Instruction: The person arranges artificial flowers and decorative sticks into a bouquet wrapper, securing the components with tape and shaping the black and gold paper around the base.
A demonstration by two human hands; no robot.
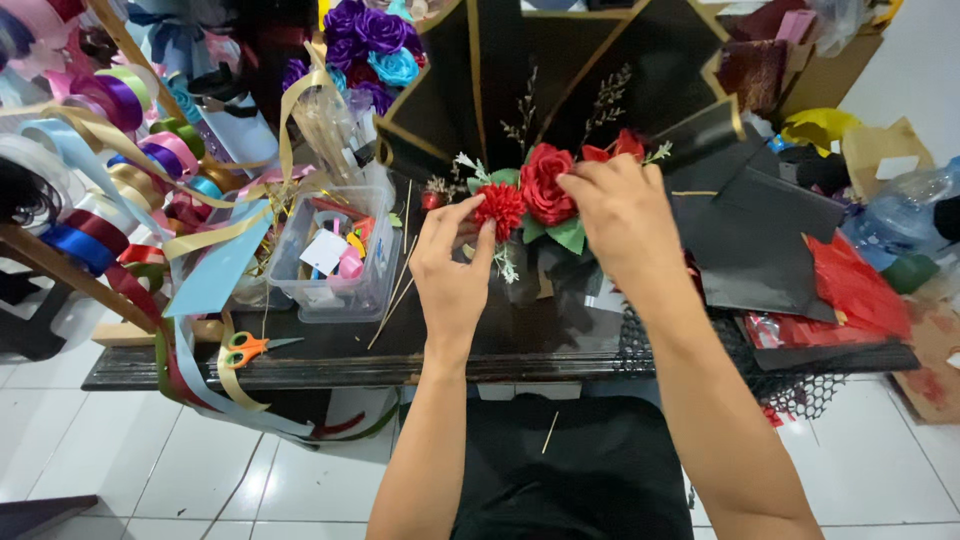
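- My left hand [452, 262] pinches the red carnation [499, 207] in its fingers, seating it beside the rose [545, 183].
- My right hand [622, 215] fingers grip the rose, steadying the bouquet above the tabletop [330, 352].

Our two bare forearms, no sleeves reaching the wrists, our left hand [452, 262] and right hand [622, 222] without rings, watch or gloves, nails short and plain, our lap in plain black cloth below
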